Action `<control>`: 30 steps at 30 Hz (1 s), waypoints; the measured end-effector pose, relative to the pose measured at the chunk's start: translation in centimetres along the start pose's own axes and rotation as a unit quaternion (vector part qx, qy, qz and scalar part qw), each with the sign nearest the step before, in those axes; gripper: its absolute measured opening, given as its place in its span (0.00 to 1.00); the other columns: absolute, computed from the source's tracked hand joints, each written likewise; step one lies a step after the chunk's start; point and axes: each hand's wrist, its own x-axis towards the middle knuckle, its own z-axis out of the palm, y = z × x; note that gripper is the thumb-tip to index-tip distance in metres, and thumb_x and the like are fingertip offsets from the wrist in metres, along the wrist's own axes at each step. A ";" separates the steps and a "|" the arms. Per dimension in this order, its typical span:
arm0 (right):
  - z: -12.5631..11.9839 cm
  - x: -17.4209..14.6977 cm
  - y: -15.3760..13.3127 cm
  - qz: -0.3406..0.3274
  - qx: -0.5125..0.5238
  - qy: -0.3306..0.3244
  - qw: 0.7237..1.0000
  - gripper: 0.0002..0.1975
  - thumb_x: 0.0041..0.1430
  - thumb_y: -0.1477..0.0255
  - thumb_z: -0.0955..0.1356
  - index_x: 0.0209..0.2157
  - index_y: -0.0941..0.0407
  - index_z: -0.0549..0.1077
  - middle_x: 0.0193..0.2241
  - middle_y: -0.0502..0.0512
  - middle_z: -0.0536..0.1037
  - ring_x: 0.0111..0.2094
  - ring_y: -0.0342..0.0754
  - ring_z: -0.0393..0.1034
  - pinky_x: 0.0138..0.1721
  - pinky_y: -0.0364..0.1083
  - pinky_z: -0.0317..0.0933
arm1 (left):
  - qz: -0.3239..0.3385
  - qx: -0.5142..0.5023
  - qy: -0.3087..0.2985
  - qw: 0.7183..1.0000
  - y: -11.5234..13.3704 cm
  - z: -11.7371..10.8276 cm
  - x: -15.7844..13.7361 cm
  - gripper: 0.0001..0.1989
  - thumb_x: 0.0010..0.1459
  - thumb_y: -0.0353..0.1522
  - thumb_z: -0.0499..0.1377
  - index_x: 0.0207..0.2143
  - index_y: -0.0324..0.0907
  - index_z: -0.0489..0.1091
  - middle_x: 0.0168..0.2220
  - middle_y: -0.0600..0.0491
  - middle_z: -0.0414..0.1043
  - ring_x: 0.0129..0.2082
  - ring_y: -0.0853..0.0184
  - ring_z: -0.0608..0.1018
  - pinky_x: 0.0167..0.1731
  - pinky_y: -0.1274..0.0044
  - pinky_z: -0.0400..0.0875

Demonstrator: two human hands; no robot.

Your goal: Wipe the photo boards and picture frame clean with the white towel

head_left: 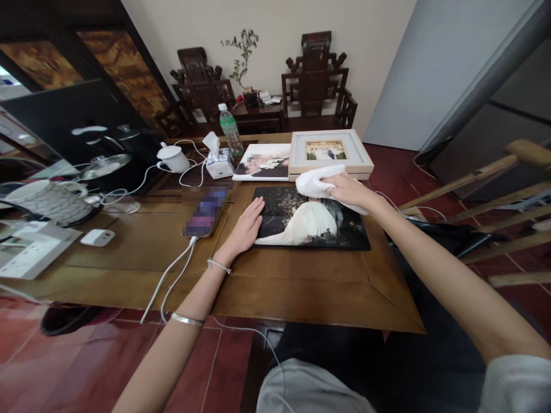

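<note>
A dark photo panel (pixel 297 221) with a white gown pictured on it lies flat on the wooden table (pixel 267 281). My left hand (pixel 248 225) rests at the panel's left edge, fingers stretched out and holding nothing. Over the panel's far right part, my right hand (pixel 344 189) is closed on a white cloth (pixel 317 179), which touches the panel's upper edge and hides part of the picture. Just behind lie a framed photo (pixel 359 150) with a pale wood border and a white-edged photo panel (pixel 262 162).
Left of my left hand lies a phone (pixel 208 212) with a white cable. Further left are a charger (pixel 98 237), a power strip (pixel 30 252), a kettle (pixel 51 202) and a lidded cup (pixel 173 158). A tissue box (pixel 220 164) and a bottle (pixel 230 131) stand at the back.
</note>
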 end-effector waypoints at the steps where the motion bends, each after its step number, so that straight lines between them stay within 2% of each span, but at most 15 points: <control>1: 0.1 -0.6 -0.3 0.001 -0.002 -0.002 1.000 0.16 0.49 0.79 0.59 0.35 0.57 0.75 0.38 0.57 0.78 0.40 0.54 0.68 0.40 0.49 0.59 | -0.002 0.000 0.003 1.000 0.0 0.0 0.0 0.24 0.65 0.38 0.42 0.62 0.43 0.54 0.65 0.48 0.50 0.66 0.63 0.52 0.63 0.62 0.46; 5: 0.7 -4.3 -2.5 -0.022 -0.022 -0.020 0.999 0.17 0.49 0.80 0.59 0.35 0.57 0.75 0.35 0.57 0.79 0.38 0.54 0.69 0.43 0.51 0.60 | -0.002 0.002 0.006 1.000 0.0 0.2 0.0 0.24 0.65 0.38 0.42 0.62 0.42 0.55 0.65 0.48 0.51 0.65 0.63 0.52 0.63 0.62 0.46; 8: 1.3 -8.1 -4.9 -0.048 -0.034 -0.030 0.998 0.19 0.48 0.81 0.58 0.36 0.54 0.75 0.41 0.55 0.79 0.45 0.57 0.69 0.52 0.59 0.55 | -0.005 0.002 0.009 1.000 0.1 0.2 0.0 0.24 0.65 0.38 0.43 0.61 0.42 0.56 0.65 0.47 0.51 0.65 0.63 0.52 0.63 0.63 0.46; 12: 2.2 -12.7 -8.1 -0.074 -0.004 -0.052 0.996 0.23 0.43 0.83 0.59 0.40 0.53 0.74 0.51 0.57 0.73 0.59 0.60 0.58 0.58 0.68 0.43 | -0.024 -0.001 0.011 1.000 0.3 0.4 -0.1 0.24 0.65 0.37 0.42 0.62 0.43 0.55 0.65 0.47 0.50 0.66 0.62 0.52 0.63 0.60 0.45; 16: 2.9 -14.8 -10.0 -0.079 0.017 -0.083 0.993 0.25 0.40 0.82 0.60 0.40 0.53 0.75 0.55 0.61 0.69 0.62 0.58 0.52 0.60 0.69 0.37 | -0.032 0.001 0.006 0.999 0.4 0.3 -0.1 0.24 0.65 0.37 0.42 0.62 0.43 0.55 0.65 0.47 0.49 0.66 0.61 0.52 0.62 0.59 0.45; 19: 3.0 -14.4 -10.1 -0.085 0.022 -0.086 0.992 0.23 0.41 0.82 0.60 0.39 0.54 0.75 0.54 0.62 0.70 0.61 0.60 0.54 0.60 0.70 0.38 | -0.015 0.005 0.005 1.000 0.3 0.2 0.0 0.24 0.65 0.37 0.42 0.62 0.42 0.55 0.65 0.47 0.50 0.65 0.62 0.52 0.63 0.61 0.46; 23: 2.8 -11.6 -9.0 -0.086 0.015 -0.053 0.995 0.23 0.45 0.83 0.58 0.41 0.53 0.74 0.51 0.57 0.74 0.57 0.59 0.60 0.58 0.68 0.43 | -0.003 0.009 0.004 1.000 0.2 0.1 0.1 0.24 0.65 0.37 0.42 0.61 0.41 0.56 0.65 0.46 0.51 0.65 0.62 0.52 0.63 0.63 0.47; 26: 2.2 -8.4 -7.5 -0.078 -0.002 -0.040 0.996 0.21 0.48 0.82 0.58 0.39 0.55 0.74 0.43 0.58 0.78 0.45 0.57 0.70 0.54 0.61 0.53 | -0.004 0.012 0.006 1.000 0.1 0.1 0.0 0.24 0.65 0.37 0.42 0.61 0.40 0.56 0.65 0.45 0.51 0.65 0.62 0.52 0.63 0.63 0.47; 28: 1.6 -5.9 -6.3 -0.058 0.001 -0.050 0.997 0.19 0.48 0.82 0.58 0.37 0.57 0.75 0.36 0.58 0.79 0.38 0.54 0.71 0.47 0.54 0.59 | -0.001 0.011 0.007 1.000 0.1 0.2 0.0 0.24 0.65 0.36 0.42 0.61 0.41 0.56 0.65 0.46 0.51 0.65 0.62 0.52 0.63 0.63 0.47; 30: 1.1 -3.4 -5.1 -0.035 0.009 -0.051 0.998 0.18 0.48 0.81 0.58 0.35 0.57 0.75 0.35 0.58 0.78 0.37 0.53 0.69 0.41 0.49 0.59 | 0.001 0.011 0.007 1.000 0.0 0.2 0.0 0.24 0.65 0.36 0.43 0.62 0.42 0.55 0.65 0.47 0.51 0.65 0.63 0.52 0.63 0.63 0.47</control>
